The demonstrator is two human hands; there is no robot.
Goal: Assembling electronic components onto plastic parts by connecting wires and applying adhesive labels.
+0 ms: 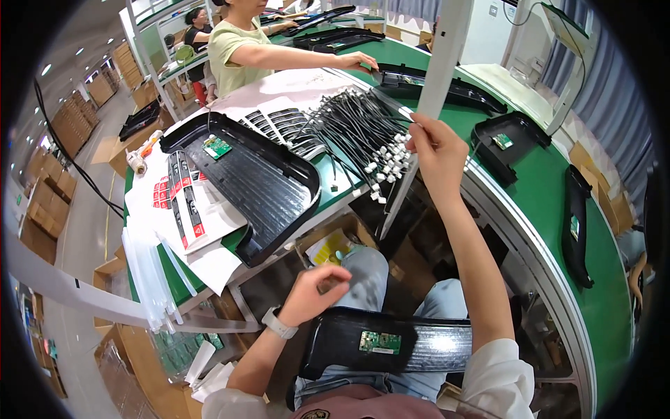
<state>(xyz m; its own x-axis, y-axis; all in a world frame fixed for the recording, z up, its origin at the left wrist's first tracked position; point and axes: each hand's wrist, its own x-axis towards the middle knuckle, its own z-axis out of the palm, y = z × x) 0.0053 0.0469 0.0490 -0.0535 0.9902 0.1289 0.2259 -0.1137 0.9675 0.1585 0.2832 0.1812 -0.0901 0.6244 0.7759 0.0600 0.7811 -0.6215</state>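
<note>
My right hand [437, 150] is raised beside the metal post, thumb and fingers pinched on a thin cable with a small white connector [406, 112]. Just left of it lies a bundle of black cables [349, 119] with white connectors. My left hand [317, 292] hovers above my lap, fingers loosely curled and apart from the thumb, with nothing visible between them. Across my thighs rests a glossy black plastic housing [436, 343], with a green circuit board [380, 342] in it. Neither hand touches that housing.
Another black housing [269, 192] with a board lies on the left table beside label strips [183, 195] and translucent tubes [143, 272]. A white post [447, 49] rises ahead. Several housings, one a black tray [509, 140], sit along the green belt [544, 209]. A co-worker's hand [359, 61] reaches over.
</note>
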